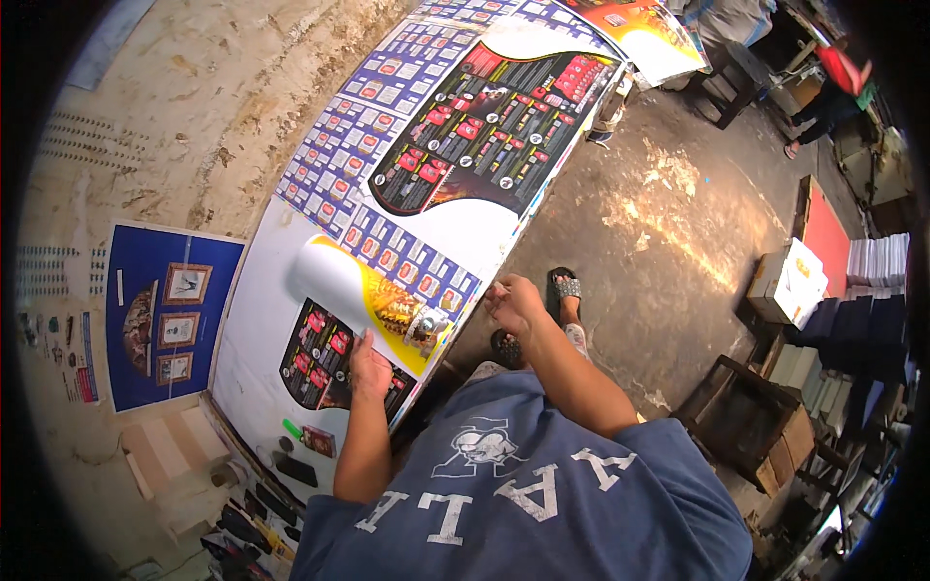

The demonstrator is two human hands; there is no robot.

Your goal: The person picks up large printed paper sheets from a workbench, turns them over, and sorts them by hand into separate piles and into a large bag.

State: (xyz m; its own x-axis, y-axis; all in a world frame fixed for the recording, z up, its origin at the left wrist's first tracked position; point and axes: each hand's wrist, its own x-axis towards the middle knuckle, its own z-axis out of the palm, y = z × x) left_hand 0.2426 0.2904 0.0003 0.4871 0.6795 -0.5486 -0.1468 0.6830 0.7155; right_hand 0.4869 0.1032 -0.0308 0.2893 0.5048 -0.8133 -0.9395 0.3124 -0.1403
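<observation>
My left hand [369, 370] lies on a glossy printed sheet [386, 308] with a yellow band, a food picture and a black-and-red panel. Its fingers are stretched out over the dark panel, and it grips nothing that shows. The sheet's far left part looks slightly bowed and catches the light. Just off the table's right edge, my right hand [517, 304] has its fingers curled together. Whatever they may hold is too small to make out. Beyond both hands, a larger black-and-red printed sheet [504, 116] rests on a blue-and-white patterned sheet [334, 160].
The long table [254, 320] runs along a stained wall. A green marker [293, 427], a small box [318, 441] and a dark phone-like object [296, 470] lie at its near end. Right are a wooden crate [751, 426], a white carton [775, 286] and a distant person [838, 82].
</observation>
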